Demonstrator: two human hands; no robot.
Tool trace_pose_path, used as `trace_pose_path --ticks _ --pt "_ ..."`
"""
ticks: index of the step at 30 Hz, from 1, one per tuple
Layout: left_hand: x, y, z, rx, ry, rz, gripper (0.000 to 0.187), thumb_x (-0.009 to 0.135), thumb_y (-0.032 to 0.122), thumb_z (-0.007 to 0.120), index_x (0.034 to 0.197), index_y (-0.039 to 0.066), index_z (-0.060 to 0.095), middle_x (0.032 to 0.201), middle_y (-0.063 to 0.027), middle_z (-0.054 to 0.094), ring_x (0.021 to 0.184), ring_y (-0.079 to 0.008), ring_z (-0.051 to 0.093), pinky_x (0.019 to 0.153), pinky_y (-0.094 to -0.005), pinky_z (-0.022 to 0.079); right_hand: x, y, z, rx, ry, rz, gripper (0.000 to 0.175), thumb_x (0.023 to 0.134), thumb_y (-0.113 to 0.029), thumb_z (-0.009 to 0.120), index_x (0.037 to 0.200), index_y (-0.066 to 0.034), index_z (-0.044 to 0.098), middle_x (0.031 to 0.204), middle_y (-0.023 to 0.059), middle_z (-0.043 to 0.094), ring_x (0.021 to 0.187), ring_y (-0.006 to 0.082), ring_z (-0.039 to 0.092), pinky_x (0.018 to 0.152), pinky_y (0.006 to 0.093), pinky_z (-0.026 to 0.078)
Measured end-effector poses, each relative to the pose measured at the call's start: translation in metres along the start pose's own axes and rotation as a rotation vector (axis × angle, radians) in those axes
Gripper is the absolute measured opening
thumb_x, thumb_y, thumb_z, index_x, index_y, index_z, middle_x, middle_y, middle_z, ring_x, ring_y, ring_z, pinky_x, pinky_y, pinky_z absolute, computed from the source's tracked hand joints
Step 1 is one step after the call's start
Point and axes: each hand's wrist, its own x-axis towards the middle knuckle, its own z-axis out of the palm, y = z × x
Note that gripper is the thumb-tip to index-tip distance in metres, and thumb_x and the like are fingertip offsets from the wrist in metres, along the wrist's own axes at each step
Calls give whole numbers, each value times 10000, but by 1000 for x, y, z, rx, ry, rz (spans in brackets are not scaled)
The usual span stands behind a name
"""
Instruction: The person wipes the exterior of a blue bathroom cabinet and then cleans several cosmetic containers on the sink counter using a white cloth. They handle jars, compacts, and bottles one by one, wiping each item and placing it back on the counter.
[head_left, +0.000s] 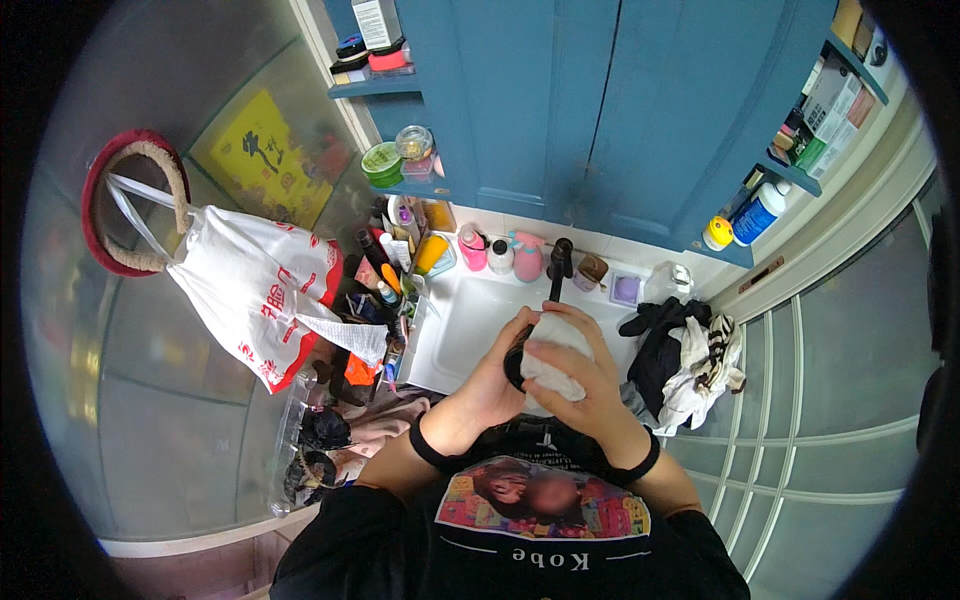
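Note:
Near the front rim of the white washbasin, my left hand is closed around the left side of a dark, rounded object, which is partly hidden and too unclear to name. My right hand presses a white cloth or pad against it, fingers spread over the white material. Both hands are close together above the basin, just in front of the dark faucet. A black band circles each forearm.
Pump bottles and a purple soap box line the basin's back edge. Toiletries crowd the left side beside a hanging plastic bag. Black and white clothes are heaped at the right. Blue cabinet doors stand behind.

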Motion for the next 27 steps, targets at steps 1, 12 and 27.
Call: trace_pose_path --ticks 1,12,27 --pt "1 0 1 91 47 32 457 977 453 468 1302 133 506 1187 -46 577 1066 -169 578 893 -331 476 1 0 2 11 44 23 430 899 -475 583 1143 -128 656 1351 199 481 1211 379 490 983 442 405" --pt "-3 -1 1 298 -242 56 600 991 507 360 1337 23 436 1250 -125 559 1034 -272 616 802 -499 551 -3 15 0 203 435 516 465 983 -441 474 960 0 617 872 102 672 764 186 641 686 293 491" --pt "8 -14 -10 33 -243 22 503 983 557 332 1296 202 504 1137 -41 591 996 -191 534 800 -349 409 -4 17 1 4 211 515 443 927 -376 605 1199 -26 605 1056 172 660 862 201 668 813 333 513"
